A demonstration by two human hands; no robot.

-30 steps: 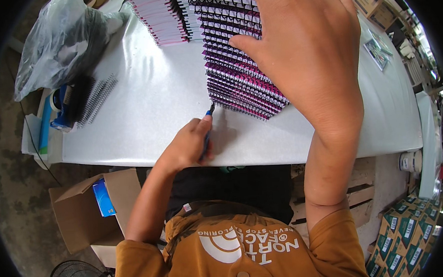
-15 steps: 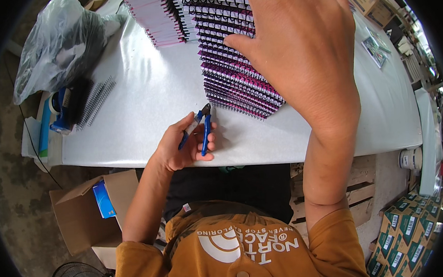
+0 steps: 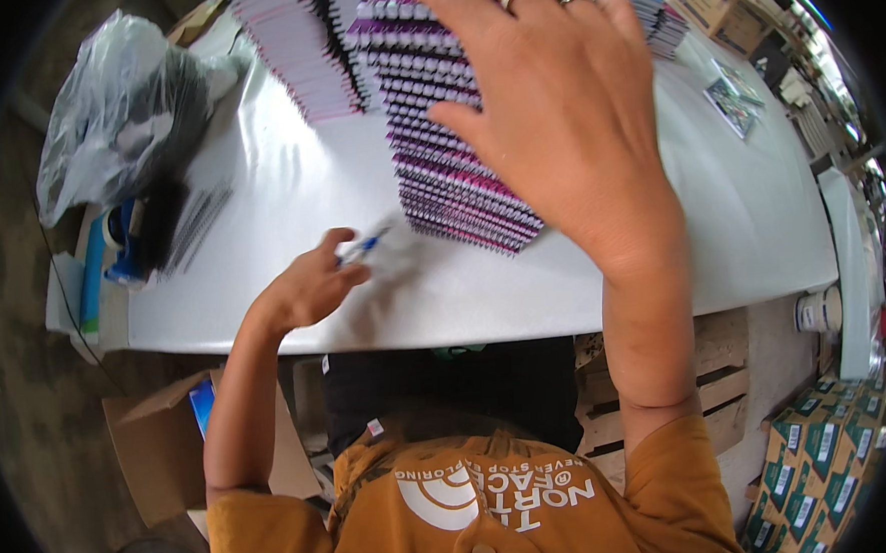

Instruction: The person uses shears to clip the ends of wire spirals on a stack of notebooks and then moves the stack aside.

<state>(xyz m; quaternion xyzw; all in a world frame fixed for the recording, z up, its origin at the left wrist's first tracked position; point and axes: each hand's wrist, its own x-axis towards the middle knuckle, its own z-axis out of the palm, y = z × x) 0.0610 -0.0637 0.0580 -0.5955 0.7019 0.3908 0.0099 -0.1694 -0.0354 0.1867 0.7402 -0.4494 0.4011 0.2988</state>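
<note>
Fingers (image 3: pixel 509 13) of the right hand (image 3: pixel 555 120) spread wide, flat over the fanned stack of purple spiral-bound notebooks (image 3: pixel 448 176) at upper centre. Left hand (image 3: pixel 308 289), centre left on the white table (image 3: pixel 663 265), pinches blue-handled pliers (image 3: pixel 364 247), blurred. Best to press the stack steady and keep the tool square to the coils.

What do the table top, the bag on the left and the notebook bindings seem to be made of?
Table top: smooth white sheet, faintly glossy, maybe laminate or plastic. Bag: thin clear plastic film, crinkled and shiny. Notebook bindings: dark spiral coils, wire or plastic, unclear.
</note>
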